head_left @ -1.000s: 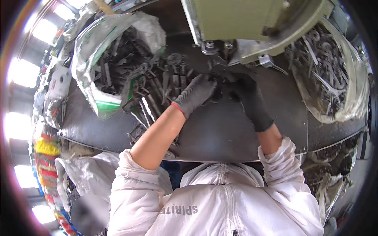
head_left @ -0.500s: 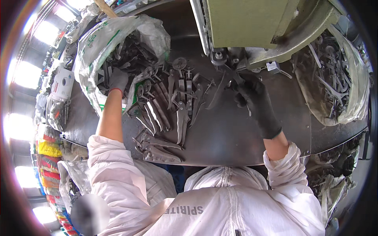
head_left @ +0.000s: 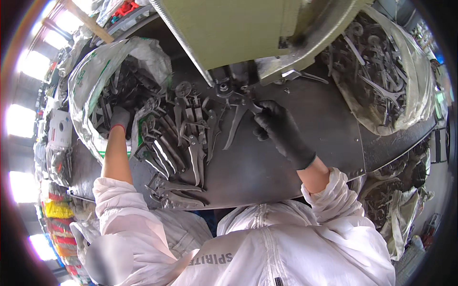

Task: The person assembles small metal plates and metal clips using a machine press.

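My right hand [head_left: 279,126], in a dark glove, is closed on a plier-like metal tool [head_left: 234,125] with curved handles. The tool's upper end sits beneath the head of a green machine [head_left: 224,33]. At the left, my left hand [head_left: 119,117], in a grey glove with a red cuff, reaches into a white woven sack [head_left: 81,90] of dark metal parts [head_left: 136,78]. Its fingers are hidden among the parts. Between my hands lie several similar plier-like tools [head_left: 193,157], some with round discs, bunched beside the sack on the dark metal table [head_left: 253,176].
Another open sack [head_left: 424,105] full of metal parts stands at the right. A small metal piece [head_left: 305,76] lies under the machine's right side. The table's near edge runs just in front of my body. More sacks of parts [head_left: 400,214] sit below at the right.
My view has turned, shifting the machine, sacks and table leftward in the picture. My right hand still holds the tool under the machine; my left hand remains inside the sack.
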Demonstrator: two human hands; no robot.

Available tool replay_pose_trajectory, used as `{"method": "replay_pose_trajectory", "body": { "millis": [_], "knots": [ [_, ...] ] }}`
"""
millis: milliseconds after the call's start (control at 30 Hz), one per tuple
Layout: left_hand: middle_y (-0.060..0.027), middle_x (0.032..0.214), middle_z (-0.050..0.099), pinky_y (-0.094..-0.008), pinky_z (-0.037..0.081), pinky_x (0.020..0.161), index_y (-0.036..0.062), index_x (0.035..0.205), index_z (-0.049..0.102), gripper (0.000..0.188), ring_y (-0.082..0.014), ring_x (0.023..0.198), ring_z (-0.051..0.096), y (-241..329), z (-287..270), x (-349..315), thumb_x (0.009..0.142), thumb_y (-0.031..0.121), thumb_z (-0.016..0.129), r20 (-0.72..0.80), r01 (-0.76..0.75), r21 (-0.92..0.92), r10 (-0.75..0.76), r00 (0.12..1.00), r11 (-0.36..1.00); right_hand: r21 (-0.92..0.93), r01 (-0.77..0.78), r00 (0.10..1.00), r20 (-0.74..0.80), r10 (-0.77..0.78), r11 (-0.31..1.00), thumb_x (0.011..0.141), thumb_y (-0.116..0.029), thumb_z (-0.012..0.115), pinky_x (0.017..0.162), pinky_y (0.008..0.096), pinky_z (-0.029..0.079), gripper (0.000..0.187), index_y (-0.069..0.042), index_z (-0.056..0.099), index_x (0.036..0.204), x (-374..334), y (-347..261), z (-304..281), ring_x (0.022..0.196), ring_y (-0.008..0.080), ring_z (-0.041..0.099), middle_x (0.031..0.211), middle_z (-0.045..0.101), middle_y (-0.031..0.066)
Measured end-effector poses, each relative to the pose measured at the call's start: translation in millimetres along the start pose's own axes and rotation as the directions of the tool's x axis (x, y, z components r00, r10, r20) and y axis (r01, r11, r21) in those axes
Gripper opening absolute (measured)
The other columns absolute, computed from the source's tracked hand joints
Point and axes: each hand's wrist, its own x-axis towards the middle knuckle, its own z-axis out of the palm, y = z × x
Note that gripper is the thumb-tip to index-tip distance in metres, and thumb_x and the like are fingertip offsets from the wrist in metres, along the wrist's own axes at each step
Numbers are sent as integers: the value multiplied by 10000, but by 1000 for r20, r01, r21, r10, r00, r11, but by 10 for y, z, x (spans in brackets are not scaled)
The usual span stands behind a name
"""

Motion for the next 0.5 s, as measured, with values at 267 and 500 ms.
{"method": "replay_pose_trajectory", "body": {
  "millis": [267, 500],
  "knots": [
    [-297, 1169, 494, -415, 383, 922, -38, 1155, 475, 686, -395, 1140, 453, -299, 182, 81, 826, 556, 382, -148, 163, 77, -150, 977, 984, -113, 279, 960, 60, -274, 954, 850, -32, 501, 565, 248, 455, 281, 47, 475, 1119, 59, 204, 205, 625, 135, 538, 823, 551, 86],
    [-252, 1008, 584, -442, 448, 799, -24, 990, 575, 274, -381, 946, 567, 155, -18, -333, 844, 118, 391, -50, -63, 522, 104, 993, 851, -983, 174, 823, 178, -540, -60, 777, -113, 497, 768, 449, 433, 331, -46, 532, 1100, 671, -176, -1016, 880, 359, 542, 925, 580, 194]
  ]
}}
